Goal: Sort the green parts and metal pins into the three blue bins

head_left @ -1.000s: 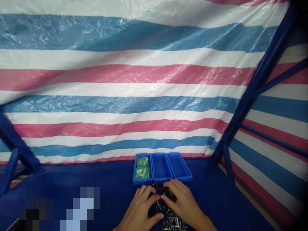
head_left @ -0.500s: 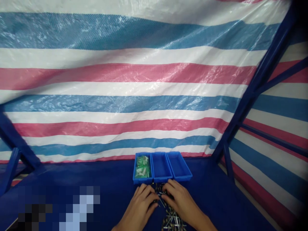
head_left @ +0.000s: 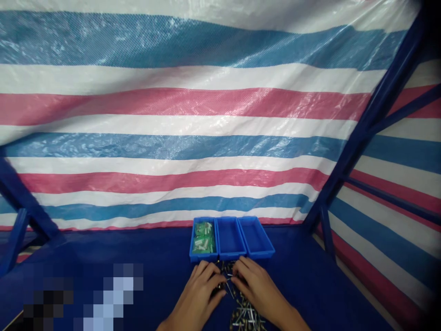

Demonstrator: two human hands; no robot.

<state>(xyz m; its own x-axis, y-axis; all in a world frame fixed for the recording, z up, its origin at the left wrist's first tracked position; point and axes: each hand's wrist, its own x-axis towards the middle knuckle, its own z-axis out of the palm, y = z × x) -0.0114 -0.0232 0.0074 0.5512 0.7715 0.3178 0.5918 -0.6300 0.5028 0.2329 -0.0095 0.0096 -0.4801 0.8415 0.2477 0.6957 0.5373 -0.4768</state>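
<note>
Thin metal pcs (head_left: 246, 317) were strewn btwn L hand (head_left: 198, 294) & R hand (head_left: 260, 287), nr curled fingers (head_left: 214, 280); whether any were gripped couldn't be told.

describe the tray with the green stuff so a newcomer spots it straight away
On the dark blue tabletop, beyond the loose metal pieces, three blue trays stand side by side. Take the leftmost tray; of the three, only it holds green packets.

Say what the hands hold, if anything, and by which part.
It cannot be told: the left hand and right hand curl over metal pieces too small to show any hold.
</note>
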